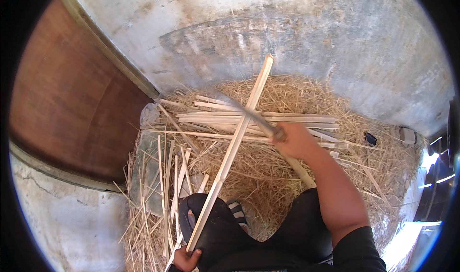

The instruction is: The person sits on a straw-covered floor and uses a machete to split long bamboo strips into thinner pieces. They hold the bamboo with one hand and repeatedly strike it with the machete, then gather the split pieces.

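At six o'clock your left hand is closed around the lower end of a long bamboo strip, which slants up to twelve o'clock over your knee. At two o'clock from it, your right hand grips a blade laid against that strip. Beyond lie cut strips on straw shavings, hemmed by a concrete wall and a wooden door at ten o'clock.

Black short-sleeved shirt, dark trousers
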Tool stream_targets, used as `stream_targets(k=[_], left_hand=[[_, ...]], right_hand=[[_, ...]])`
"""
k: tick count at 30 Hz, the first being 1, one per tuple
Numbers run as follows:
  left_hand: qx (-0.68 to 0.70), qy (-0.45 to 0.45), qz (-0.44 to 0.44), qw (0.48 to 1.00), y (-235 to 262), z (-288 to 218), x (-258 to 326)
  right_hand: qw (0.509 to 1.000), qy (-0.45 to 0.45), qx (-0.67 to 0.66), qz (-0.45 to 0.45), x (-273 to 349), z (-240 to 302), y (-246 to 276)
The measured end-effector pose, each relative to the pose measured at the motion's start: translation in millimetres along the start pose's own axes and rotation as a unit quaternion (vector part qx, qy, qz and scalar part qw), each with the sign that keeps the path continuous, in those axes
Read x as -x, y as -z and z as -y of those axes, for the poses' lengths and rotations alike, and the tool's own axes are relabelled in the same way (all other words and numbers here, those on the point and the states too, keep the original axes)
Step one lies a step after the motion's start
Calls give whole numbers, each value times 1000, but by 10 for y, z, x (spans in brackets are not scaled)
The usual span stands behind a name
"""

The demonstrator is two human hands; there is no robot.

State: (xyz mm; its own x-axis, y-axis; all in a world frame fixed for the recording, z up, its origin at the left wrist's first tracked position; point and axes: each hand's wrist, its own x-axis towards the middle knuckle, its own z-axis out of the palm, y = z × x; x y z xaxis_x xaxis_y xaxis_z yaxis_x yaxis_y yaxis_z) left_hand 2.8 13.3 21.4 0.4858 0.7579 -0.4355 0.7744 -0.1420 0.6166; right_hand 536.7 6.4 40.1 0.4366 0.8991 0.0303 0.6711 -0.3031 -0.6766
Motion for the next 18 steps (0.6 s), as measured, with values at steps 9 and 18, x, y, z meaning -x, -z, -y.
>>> stream_targets(k=[9,18], left_hand=[[79,2,-19,997,-23,110,42],[78,-71,6,994,-32,184,-51]], right_hand=[[982,142,94,81,91,262,-42],[995,89,38,18,74,94,-16]])
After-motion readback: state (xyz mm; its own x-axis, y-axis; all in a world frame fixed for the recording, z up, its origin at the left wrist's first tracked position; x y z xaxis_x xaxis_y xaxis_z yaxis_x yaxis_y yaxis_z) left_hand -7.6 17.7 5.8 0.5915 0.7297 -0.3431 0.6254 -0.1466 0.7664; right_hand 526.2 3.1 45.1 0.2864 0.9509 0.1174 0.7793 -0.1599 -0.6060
